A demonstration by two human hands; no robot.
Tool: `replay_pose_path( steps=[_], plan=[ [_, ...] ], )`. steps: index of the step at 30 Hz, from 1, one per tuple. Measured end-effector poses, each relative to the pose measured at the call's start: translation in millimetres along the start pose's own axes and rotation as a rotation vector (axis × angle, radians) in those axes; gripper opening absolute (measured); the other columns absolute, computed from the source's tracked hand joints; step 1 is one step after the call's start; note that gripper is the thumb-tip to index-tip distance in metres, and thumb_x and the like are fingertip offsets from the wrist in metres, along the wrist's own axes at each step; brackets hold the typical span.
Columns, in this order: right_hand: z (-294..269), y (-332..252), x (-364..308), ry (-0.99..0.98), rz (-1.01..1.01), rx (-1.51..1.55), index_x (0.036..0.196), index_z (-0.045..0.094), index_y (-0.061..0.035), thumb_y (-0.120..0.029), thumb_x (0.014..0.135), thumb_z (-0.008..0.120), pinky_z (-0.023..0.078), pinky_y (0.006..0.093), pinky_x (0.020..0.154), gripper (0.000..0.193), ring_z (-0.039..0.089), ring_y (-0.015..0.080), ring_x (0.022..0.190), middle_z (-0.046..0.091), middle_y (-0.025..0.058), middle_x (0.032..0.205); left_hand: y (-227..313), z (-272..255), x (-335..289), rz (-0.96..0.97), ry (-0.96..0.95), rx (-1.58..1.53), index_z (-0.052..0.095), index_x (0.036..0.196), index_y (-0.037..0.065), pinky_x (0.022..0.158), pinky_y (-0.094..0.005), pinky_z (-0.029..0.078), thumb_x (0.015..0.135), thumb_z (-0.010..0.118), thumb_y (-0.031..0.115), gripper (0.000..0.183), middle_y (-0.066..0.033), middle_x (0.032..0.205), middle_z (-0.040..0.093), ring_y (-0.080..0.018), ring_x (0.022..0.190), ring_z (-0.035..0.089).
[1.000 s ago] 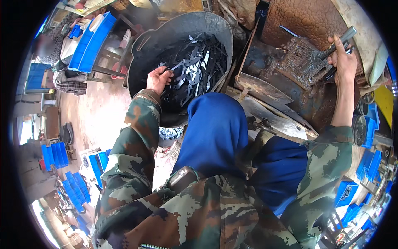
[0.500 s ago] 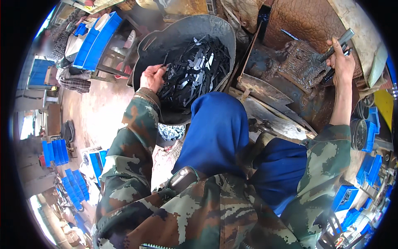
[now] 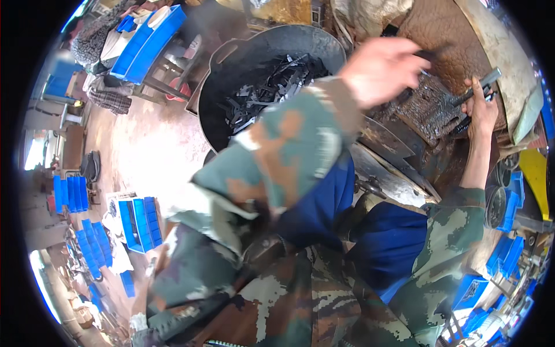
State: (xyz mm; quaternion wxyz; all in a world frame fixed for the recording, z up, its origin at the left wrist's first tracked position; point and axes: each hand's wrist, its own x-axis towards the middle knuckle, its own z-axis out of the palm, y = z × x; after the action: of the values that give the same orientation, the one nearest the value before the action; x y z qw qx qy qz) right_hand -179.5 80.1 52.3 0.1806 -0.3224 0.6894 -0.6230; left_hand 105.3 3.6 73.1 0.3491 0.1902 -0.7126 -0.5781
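Note:
My left hand (image 3: 381, 70), blurred by motion, reaches across above the right rim of a black tub (image 3: 215, 124). A thin dark piece (image 3: 426, 55) shows smeared at its fingertips. Inside the tub lies a heap of flat dark metal pieces (image 3: 277, 87), some shiny; my left sleeve covers part of them. At the right, my right hand (image 3: 481, 111) is closed round a grey metal rod (image 3: 490, 76). That rod meets a rough, brown, grimy metal block (image 3: 430, 110) of a machine, which my left hand partly hides.
A brown crusted sheet (image 3: 457, 29) stands behind the block. Bent metal plates (image 3: 387, 139) edge the machine near my knees. Blue bins (image 3: 147, 46) stand at the far left, with more blue trays (image 3: 139, 222) on the floor. A yellow panel (image 3: 533, 179) is at right.
My left hand has left the tub's heap and swung right toward the brown block, its sleeve now crossing over the tub. My right hand stays on the rod. The view has shifted slightly.

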Motion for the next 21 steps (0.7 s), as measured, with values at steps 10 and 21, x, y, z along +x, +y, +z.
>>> replay_pose_path(
  steps=[10,21],
  plan=[
    [-8,7,4,-0.006,-0.071,-0.071,0.086,0.063,-0.0044,-0.025,0.095,0.067,0.038,0.0264,0.041,0.022,0.041,0.008,0.042,0.045,-0.0021,0.051,-40,115,63,-0.082,0.149,-0.276,0.069,0.085,-0.003,0.054,-0.0315,0.045,0.088,0.06,0.017,0.022,-0.0096,0.062,0.062,-0.0133,0.057,0.057],
    [-26,-7,-2,0.042,-0.049,-0.103,0.093,0.062,-0.0026,-0.022,0.096,0.065,0.04,0.0267,0.043,0.02,0.039,0.0088,0.041,0.043,-0.0019,0.052,-8,103,55,-0.102,0.145,-0.09,0.071,0.087,0.005,0.08,-0.0482,0.051,0.082,0.061,0.025,0.023,-0.023,0.086,0.069,-0.0418,0.087,0.066]
  ],
)
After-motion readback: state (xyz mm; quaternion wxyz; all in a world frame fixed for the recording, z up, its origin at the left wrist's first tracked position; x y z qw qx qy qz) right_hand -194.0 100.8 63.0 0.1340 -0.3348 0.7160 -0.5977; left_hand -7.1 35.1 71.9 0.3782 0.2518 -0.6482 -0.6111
